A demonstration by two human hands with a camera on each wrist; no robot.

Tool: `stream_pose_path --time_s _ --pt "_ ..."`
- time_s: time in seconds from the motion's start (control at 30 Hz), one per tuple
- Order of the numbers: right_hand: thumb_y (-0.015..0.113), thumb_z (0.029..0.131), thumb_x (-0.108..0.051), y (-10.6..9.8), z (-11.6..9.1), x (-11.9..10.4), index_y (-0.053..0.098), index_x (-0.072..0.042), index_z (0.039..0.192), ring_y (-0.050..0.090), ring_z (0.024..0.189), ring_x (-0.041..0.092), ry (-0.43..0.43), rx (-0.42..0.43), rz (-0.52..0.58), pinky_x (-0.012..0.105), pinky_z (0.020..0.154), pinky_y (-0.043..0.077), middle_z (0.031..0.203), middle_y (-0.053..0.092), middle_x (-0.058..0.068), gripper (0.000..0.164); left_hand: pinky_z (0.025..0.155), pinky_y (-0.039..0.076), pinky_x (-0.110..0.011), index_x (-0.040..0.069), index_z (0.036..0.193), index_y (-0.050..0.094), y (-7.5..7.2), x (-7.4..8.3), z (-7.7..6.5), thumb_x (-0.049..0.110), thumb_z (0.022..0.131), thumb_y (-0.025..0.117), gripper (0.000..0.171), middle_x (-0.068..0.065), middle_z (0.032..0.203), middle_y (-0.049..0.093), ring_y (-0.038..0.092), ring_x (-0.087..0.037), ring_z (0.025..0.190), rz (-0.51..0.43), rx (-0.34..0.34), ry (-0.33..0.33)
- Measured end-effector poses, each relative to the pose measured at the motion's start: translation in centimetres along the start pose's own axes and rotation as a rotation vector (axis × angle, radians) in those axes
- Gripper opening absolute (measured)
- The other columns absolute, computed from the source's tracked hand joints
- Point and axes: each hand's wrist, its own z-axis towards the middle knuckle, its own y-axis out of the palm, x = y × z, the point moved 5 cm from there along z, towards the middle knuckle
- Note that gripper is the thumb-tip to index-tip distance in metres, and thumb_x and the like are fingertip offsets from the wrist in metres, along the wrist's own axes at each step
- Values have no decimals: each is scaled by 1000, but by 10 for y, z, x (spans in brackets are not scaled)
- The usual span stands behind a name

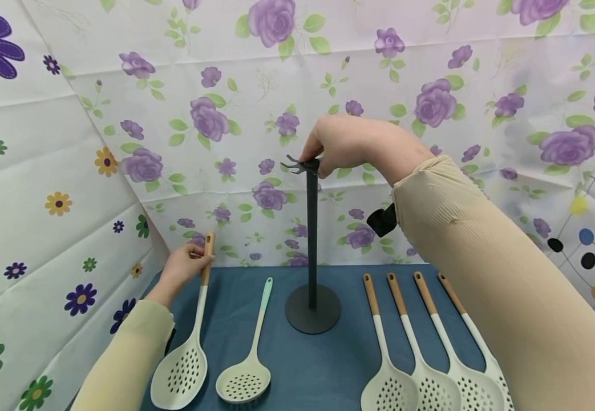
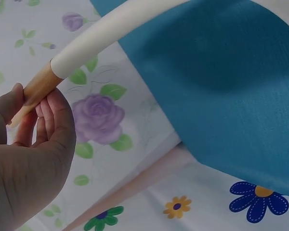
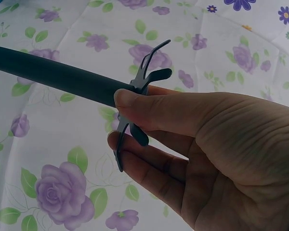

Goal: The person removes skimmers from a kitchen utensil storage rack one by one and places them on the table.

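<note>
My left hand (image 1: 181,270) pinches the wooden handle end of a white slotted skimmer (image 1: 180,371) at the left of the table. In the left wrist view, thumb and fingers close around the handle (image 2: 42,86). High at the centre, my right hand (image 1: 345,142) grips the hooked top of a black utensil stand (image 1: 312,240). The right wrist view shows the thumb on the post and fingers among the curved hooks (image 3: 156,75). No utensil hangs on the visible hooks. The stand's round base (image 1: 314,319) rests on the table.
A small skimmer with a mint-tipped handle (image 1: 248,374) lies between the left skimmer and the stand. Several wooden-handled skimmers (image 1: 391,388) lie in a row at the right, partly under my right forearm. Floral cloth (image 1: 246,114) hangs behind the blue table (image 1: 328,365).
</note>
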Motion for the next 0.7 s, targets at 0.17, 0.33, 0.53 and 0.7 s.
stream_pose_path --time_s 0.17,0.33,0.53,0.7 --pt "72 92 -2 0 0 0 70 -15 135 54 133 23 -4 -3 -1 41 105 48 136 66 3 44 74 58 -38 -6 114 61 4 -5 2 22 101 67 31 -25 110 66 66 -28 86 15 -1 -15" --pt "72 92 -2 0 0 0 71 -15 134 53 134 23 1 -2 -1 41 106 47 135 67 2 44 72 58 -37 -7 114 60 10 -7 3 19 101 66 29 -27 110 65 66 -29 86 11 -22 -13" --pt "72 93 -2 0 0 0 71 -15 134 53 133 23 -6 0 -1 40 105 48 135 67 2 44 78 59 -45 -6 117 59 17 -10 6 20 102 65 31 -27 114 64 66 -31 90 17 -43 -36" --pt "72 92 -2 0 0 0 70 -14 134 54 132 22 -4 2 -1 39 104 49 134 67 2 44 78 59 -45 -7 119 59 21 -12 9 20 102 65 32 -27 114 63 66 -32 91 20 -49 -44"
